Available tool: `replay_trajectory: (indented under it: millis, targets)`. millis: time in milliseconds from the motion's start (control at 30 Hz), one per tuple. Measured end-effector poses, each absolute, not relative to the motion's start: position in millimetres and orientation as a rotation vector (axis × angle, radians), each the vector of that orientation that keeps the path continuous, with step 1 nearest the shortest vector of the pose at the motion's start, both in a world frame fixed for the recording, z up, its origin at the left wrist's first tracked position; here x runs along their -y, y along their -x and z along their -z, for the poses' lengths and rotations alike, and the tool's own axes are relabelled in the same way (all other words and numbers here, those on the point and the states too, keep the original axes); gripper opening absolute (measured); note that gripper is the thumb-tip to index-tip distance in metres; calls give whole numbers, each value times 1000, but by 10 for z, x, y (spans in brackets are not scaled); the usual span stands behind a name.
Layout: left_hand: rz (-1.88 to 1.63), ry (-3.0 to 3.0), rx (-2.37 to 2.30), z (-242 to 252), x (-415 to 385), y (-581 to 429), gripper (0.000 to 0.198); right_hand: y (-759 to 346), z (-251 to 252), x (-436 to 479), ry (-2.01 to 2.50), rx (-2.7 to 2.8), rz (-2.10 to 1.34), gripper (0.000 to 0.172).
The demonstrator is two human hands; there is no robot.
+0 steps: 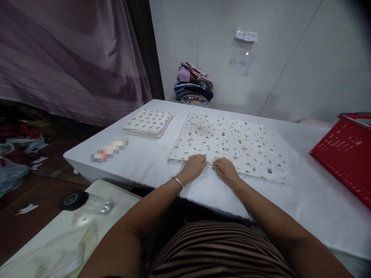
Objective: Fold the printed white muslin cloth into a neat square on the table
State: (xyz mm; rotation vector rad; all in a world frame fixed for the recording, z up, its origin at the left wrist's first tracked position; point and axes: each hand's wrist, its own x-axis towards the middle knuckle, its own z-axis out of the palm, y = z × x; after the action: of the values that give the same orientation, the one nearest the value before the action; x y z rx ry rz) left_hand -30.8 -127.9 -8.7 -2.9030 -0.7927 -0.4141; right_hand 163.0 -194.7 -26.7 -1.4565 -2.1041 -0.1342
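Observation:
A white cloth (228, 143) with small grey and dark printed figures lies spread in layers on the white-covered table. My left hand (195, 168) is at its near edge, fingers curled onto the cloth's border. Close beside it, my right hand (227, 170) pinches the same near edge, thumb and fingers together. A short stretch of the edge shows between the two hands. To the left lies a folded white cloth (148, 122) with rows of small grey prints, in a neat thick rectangle, apart from both hands.
A red plastic basket (344, 150) stands at the table's right end. Folded clothes (193, 85) are stacked behind the table by the wall. At lower left, a clear jar with a black lid (74, 199) lies on a white side surface (116, 193). A blurred-out item (109, 150) rests on the table's left.

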Motion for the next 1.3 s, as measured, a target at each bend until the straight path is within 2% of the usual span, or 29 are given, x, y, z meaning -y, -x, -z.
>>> replay_trajectory:
  millis: [233, 533, 633, 767, 833, 1167, 1300]
  targets:
    - [559, 2955, 975, 60, 1278, 294, 17, -1598, 221, 1981, 1442, 2158, 158, 21]
    - [559, 2999, 1012, 81, 1273, 322, 14, -1618, 262, 1953, 1490, 2162, 186, 23]
    - [595, 2984, 1010, 70, 1274, 348, 22, -1625, 275, 1948, 1496, 2165, 189, 24]
    - [482, 2938, 970, 36, 1255, 343, 16, -1617, 260, 1949, 1519, 2169, 193, 22]
    - [454, 2906, 961, 32, 1233, 325, 18, -1601, 230, 1948, 1543, 2177, 194, 22]
    - [582, 2806, 841, 47, 1314, 354, 20, -1561, 113, 1886, 1623, 2224, 229, 21]
    - [424, 2886, 808, 76, 1395, 316, 23, -1584, 150, 1871, 1583, 2192, 216, 22]
